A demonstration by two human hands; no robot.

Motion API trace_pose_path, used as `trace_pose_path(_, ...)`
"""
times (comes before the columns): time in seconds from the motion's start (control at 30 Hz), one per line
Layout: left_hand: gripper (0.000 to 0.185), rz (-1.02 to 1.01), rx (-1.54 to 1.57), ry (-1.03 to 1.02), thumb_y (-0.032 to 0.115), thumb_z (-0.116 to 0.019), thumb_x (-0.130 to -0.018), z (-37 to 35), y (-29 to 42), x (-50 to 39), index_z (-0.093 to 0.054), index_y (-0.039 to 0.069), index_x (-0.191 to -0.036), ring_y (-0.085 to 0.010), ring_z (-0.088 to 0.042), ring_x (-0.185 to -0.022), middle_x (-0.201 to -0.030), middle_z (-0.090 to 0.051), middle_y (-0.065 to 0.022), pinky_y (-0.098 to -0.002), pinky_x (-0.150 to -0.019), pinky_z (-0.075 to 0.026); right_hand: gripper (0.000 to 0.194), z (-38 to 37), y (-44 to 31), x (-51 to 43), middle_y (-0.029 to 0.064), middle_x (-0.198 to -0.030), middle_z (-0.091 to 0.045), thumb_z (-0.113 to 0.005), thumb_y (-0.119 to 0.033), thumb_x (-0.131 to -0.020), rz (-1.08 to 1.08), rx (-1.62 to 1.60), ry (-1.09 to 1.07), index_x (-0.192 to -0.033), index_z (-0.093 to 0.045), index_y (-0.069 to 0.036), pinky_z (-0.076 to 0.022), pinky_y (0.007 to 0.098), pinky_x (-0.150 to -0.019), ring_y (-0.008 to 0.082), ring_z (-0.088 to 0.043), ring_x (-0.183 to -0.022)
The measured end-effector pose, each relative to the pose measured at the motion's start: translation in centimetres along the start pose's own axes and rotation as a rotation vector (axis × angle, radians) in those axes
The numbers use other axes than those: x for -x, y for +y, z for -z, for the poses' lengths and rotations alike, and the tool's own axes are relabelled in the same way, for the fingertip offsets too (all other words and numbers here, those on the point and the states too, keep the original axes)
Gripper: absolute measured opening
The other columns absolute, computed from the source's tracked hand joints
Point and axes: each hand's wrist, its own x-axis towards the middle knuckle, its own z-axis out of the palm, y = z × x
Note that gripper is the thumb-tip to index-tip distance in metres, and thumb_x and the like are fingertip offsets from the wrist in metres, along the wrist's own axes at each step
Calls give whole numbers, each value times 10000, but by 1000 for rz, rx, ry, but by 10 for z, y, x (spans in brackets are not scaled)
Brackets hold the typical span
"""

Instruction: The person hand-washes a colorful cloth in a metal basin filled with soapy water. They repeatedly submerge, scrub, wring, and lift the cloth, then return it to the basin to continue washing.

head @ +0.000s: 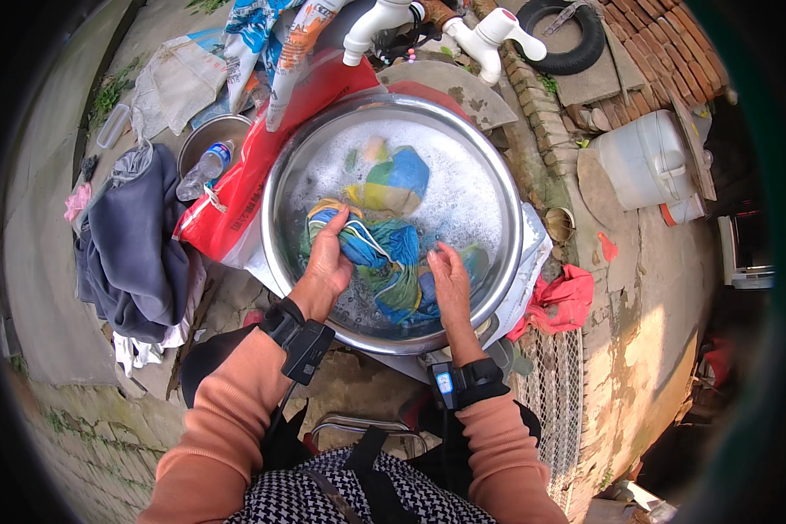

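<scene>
A large metal basin of sudsy water stands before me. My left hand grips a wet, bunched cloth in blue, green and yellow, its thumb on top near white cord-like lines. Part of that cloth hangs into the water. Over the basin's right half, my right hand is beside the cloth's lower folds, fingers loosely apart, with no cloth visible between them. Farther back, another piece of blue, yellow and beige fabric pokes out of the foam; whether it joins the held cloth is hidden underwater.
Two white taps overhang the basin's far side. Left are a red plastic sack, a metal bowl with a plastic bottle, and dark clothing. Right lie a red cloth and a white plastic container; a tyre is behind.
</scene>
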Motion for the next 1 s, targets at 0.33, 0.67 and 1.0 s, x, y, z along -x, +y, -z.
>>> trace_pose_path(0.33, 418, -171, -1314, 61, 251, -675, -757, 78, -25, -36, -577, -38, -1043, -214, -579, -925, -986, -621, -120, -320, -838, -424, 485, -74, 14, 14, 192, -1149, -518, -664, -285, -733, -28, 792, -271, -1101, -482, -26, -436, 438, -828, 355, -512, -1044)
trace_pose_path(0.67, 406, -32, -679, 86, 268, -624, -809, 55, 3, -34, -532, 10, -1108, -188, -584, -915, -1009, -604, -85, -319, -844, -447, 280, 10, 16, -12, 41, -872, -633, -605, -130, -780, -288, -313, -227, -1034, -591, -12, -438, 253, -671, 126, -578, -771)
trace_pose_path(1.0, 257, -65, -246, 37, 323, -594, -839, 30, 15, -19, -592, 97, -963, -192, -597, -858, -912, -629, -43, -342, -831, -462, 226, 113, -59, -17, 35, -904, -606, -532, -49, -837, 93, -631, -151, -1057, -550, -1, -439, 198, -701, 92, -563, -793)
